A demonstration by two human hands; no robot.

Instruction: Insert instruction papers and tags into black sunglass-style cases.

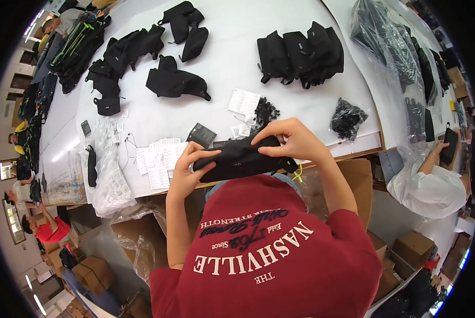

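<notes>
A small black fabric pouch (236, 163) is held level in front of my chest, at the near edge of the table. My left hand (191, 165) pinches its left end between thumb and fingers. My right hand (286, 139) grips the upper edge near the right end, thumb and forefinger pressed on the cloth. From that right end hangs a thin yellow strip (299, 172). Just beyond the pouch lie a dark card (202, 135), sheets of white labels (160, 159) and a heap of small black parts (265, 112).
Black pouches stand in a row (301, 55) at the far right, and more lie in groups (176, 82) at the far left. A clear bag of black parts (347, 120) is on the right. Crumpled plastic (110, 177) lies left. Cardboard boxes (354, 183) stand below the table; co-workers are around.
</notes>
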